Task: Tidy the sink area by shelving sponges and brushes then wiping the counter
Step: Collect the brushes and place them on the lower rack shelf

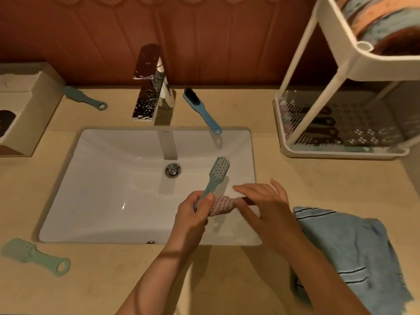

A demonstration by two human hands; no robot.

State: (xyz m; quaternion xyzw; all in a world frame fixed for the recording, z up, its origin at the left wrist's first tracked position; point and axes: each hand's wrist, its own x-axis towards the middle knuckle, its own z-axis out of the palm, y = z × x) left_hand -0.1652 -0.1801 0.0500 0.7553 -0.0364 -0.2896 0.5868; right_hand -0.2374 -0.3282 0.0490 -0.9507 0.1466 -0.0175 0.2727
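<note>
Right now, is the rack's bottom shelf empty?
No, partly filled: several dark-handled brushes lie side by side on the bottom shelf, whose right part shows bare holes.

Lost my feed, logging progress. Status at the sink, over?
Left hand grips teal white-bristled brush over white sink. Right hand open, touching pink bristled brush. Blue black-bristled brush unshelved on beige counter; nothing in the way.
</note>
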